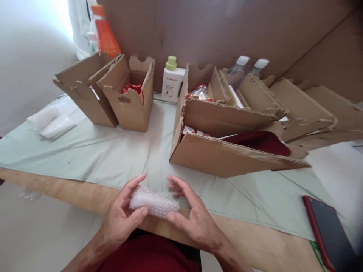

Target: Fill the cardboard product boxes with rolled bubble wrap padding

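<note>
A small roll of clear bubble wrap [154, 203] lies between my two hands, above the near edge of the table. My left hand [120, 215] grips its left end, with the thumb in front and the fingers behind. My right hand [195, 217] is curved around the right end. Its thumb presses the lower front of the roll, while the upper fingers are raised behind it and slightly blurred. Whether anything is wrapped inside the roll cannot be made out.
Cardboard bins [130, 109] stand at the back left, and a larger divided cardboard box [227, 156] at the right holds packets and dark red cloth. Between them is a white bottle [172, 81]. White wrapped rolls [58, 125] lie at left; a phone [330, 230] at right.
</note>
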### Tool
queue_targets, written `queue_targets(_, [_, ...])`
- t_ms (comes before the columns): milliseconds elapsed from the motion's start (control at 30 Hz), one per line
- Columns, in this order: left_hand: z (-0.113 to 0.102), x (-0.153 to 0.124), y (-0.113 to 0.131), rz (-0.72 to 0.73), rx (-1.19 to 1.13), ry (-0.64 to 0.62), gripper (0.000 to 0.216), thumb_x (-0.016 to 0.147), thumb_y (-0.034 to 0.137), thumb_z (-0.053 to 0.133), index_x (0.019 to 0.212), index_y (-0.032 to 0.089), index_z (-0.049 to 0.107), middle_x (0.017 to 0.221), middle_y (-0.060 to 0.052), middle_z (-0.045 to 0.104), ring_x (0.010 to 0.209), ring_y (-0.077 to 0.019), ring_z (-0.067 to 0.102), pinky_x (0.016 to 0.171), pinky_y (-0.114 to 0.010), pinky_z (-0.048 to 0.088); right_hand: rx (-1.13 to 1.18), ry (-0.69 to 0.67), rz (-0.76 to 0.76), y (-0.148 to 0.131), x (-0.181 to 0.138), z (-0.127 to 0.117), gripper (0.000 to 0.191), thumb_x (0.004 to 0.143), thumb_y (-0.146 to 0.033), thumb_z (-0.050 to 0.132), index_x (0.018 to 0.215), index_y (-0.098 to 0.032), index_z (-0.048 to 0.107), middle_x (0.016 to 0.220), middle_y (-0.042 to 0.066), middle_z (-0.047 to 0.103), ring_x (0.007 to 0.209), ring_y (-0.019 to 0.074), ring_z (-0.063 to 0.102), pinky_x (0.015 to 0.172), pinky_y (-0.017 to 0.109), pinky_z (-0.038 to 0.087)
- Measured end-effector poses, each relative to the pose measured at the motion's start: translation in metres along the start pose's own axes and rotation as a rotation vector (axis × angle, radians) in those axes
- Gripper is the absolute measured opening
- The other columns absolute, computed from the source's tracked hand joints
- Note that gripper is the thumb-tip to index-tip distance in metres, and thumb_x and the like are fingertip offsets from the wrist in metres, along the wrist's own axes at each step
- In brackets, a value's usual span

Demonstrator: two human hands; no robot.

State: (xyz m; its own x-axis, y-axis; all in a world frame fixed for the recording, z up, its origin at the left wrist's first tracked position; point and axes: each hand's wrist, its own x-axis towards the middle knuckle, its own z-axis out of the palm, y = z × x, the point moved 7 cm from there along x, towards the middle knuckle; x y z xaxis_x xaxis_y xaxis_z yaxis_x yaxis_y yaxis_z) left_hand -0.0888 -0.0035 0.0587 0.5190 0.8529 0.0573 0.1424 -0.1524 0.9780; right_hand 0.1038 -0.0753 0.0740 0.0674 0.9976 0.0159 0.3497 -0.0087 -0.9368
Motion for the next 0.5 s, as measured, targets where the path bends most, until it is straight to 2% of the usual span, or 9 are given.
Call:
queue_targets(33, [0.003, 0.000, 0.002, 0.022, 0.024, -0.009, 0.056, 0.095, 0.027, 0.067, 0.149, 0.032, 0.050, 0.110, -0.005, 0.075, 0.092, -0.0187, 0.076, 0.082, -0.025, 0.064, 0.091, -0.026, 0.027, 0.004, -0.004, 0.000, 0.065, 0.086, -0.034, 0.073, 0.146, -0.024, 0.050, 0.136, 0.013, 0.065, 0.119, 0.0256, 0.067, 0.100, 0.039, 0.056])
queue_targets(100, [0.012, 0.002, 0.007, 0.056, 0.078, -0.061, 0.057, 0.098, 0.025, 0.064, 0.151, 0.033, 0.046, 0.109, -0.005, 0.075, 0.090, -0.0180, 0.076, 0.080, -0.024, 0.064, 0.206, -0.023, 0.062, 0.008, -0.009, -0.005, 0.045, 0.087, -0.034, 0.071, 0.130, -0.023, 0.063, 0.111, 0.008, 0.075, 0.098, 0.0223, 0.073, 0.087, 0.032, 0.059])
queue_targets(167, [0.020, 0.009, 0.022, 0.142, 0.156, -0.091, 0.060, 0.098, 0.027, 0.062, 0.154, 0.032, 0.042, 0.114, -0.007, 0.074, 0.095, -0.0205, 0.076, 0.082, -0.028, 0.065, 0.211, 0.057, 0.080, 0.009, -0.014, -0.020, 0.023, 0.089, -0.032, 0.067, 0.109, -0.022, 0.071, 0.093, 0.005, 0.075, 0.083, 0.0197, 0.072, 0.075, 0.028, 0.059])
queue_targets(200, [0.022, 0.014, 0.036, 0.220, 0.204, -0.078, 0.061, 0.098, 0.029, 0.062, 0.155, 0.030, 0.041, 0.120, -0.010, 0.072, 0.102, -0.0231, 0.074, 0.087, -0.032, 0.065, 0.188, 0.100, 0.077, 0.007, -0.016, -0.030, 0.018, 0.089, -0.031, 0.066, 0.103, -0.022, 0.071, 0.089, 0.004, 0.075, 0.078, 0.0187, 0.071, 0.071, 0.026, 0.058])
queue_targets(300, [0.029, 0.040, 0.095, 0.518, 0.406, 0.025, 0.065, 0.096, 0.030, 0.064, 0.156, 0.026, 0.040, 0.145, -0.015, 0.058, 0.132, -0.0308, 0.059, 0.107, -0.046, 0.056, 0.064, 0.150, 0.000, -0.007, -0.027, -0.062, 0.014, 0.088, -0.028, 0.068, 0.100, -0.025, 0.073, 0.085, 0.001, 0.075, 0.074, 0.0175, 0.071, 0.068, 0.025, 0.058])
queue_targets(400, [0.045, 0.071, 0.147, 0.769, 0.609, 0.145, 0.067, 0.093, 0.021, 0.067, 0.154, 0.024, 0.041, 0.154, -0.016, 0.048, 0.144, -0.0336, 0.047, 0.117, -0.055, 0.045, -0.104, 0.171, -0.125, -0.027, -0.043, -0.096, 0.015, 0.090, -0.028, 0.069, 0.104, -0.030, 0.074, 0.092, 0.002, 0.078, 0.080, 0.0202, 0.075, 0.071, 0.027, 0.062])
queue_targets(500, [0.064, 0.098, 0.163, 0.862, 0.682, 0.170, 0.052, 0.091, 0.014, 0.065, 0.140, 0.022, 0.052, 0.147, -0.016, 0.055, 0.144, -0.0358, 0.046, 0.117, -0.060, 0.043, -0.281, 0.256, -0.221, -0.042, -0.065, -0.136, 0.020, 0.091, -0.033, 0.072, 0.110, -0.036, 0.074, 0.097, 0.003, 0.079, 0.086, 0.0247, 0.077, 0.072, 0.032, 0.066])
